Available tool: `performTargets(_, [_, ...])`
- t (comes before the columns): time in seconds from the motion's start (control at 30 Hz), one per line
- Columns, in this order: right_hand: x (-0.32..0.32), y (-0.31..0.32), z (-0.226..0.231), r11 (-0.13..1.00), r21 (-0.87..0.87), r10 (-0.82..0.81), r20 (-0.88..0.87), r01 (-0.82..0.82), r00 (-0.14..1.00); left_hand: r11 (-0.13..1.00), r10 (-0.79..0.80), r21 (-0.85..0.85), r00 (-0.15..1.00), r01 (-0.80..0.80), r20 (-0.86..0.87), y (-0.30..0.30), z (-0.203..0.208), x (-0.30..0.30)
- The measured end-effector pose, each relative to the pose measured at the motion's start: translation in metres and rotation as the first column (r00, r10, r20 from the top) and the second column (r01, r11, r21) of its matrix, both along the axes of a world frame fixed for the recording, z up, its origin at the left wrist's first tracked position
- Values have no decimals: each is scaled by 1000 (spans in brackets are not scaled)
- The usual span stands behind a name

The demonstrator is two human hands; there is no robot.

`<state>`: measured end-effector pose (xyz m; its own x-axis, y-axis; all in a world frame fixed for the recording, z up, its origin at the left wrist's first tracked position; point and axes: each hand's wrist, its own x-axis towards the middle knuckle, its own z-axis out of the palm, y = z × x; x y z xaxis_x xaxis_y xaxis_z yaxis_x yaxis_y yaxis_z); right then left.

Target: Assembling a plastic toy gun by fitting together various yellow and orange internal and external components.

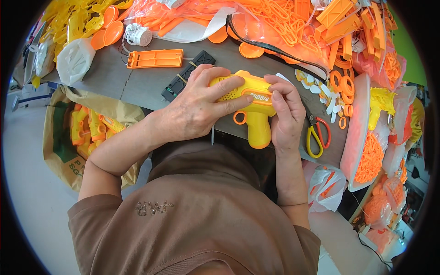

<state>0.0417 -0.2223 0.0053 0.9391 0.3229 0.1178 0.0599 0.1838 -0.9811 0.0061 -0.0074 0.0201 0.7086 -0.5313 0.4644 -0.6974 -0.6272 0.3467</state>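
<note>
A yellow toy gun (259, 128) with an orange ring-shaped trigger (239, 118) is held over the table's near edge, its grip pointing down toward me. My left hand (195, 103) wraps over the barrel part, with fingers stretched across its side. At the opposite end, the thumb and bent fingers of my right hand (287, 112) pinch the body near an orange-edged label; what lies right under those fingertips is hidden. Beyond my left hand is a black bar-shaped piece (176, 87) with bands around it. Scissors (314, 137) with yellow and red handles lie right of my right hand.
An orange frame (156, 58) and a white motor part (138, 35) lie at far left. Orange pieces (279, 18) pile along the back. Orange rings (347, 87) and a bin (355, 151) stand right. A paper bag (57, 146) holds several yellow toy guns.
</note>
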Motion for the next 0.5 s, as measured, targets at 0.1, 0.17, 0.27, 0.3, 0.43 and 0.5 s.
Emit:
performTargets(0.1, [1, 3, 1, 995, 95, 29, -90, -20, 995, 1000, 6, -16, 1000, -6, 7, 1, -1, 0])
performTargets(0.17, [1, 3, 2, 994, 103, 43, -104, -32, 994, 1000, 11, -20, 1000, -10, 9, 1, -1, 0])
performTargets(0.27, [0, 4, 1, 999, 34, 28, -67, -25, 997, 999, 4, -32, 1000, -4, 20, 1, -3, 1])
performTargets(0.3, [-1, 5, 0, 998, -65, 16, 39, -14, 999, 1000, 3, -22, 1000, -3, 20, 1, -4, 1])
performTargets(0.43, [0, 4, -11, 959, -267, -13, 305, 98, 952, 1000, 4, -21, 999, -3, 33, 0, -2, 0])
performTargets(0.5, [0, 4, -14, 965, -245, -20, 285, 93, 958, 1000, 1, -15, 1000, 0, 27, -1, -1, -1])
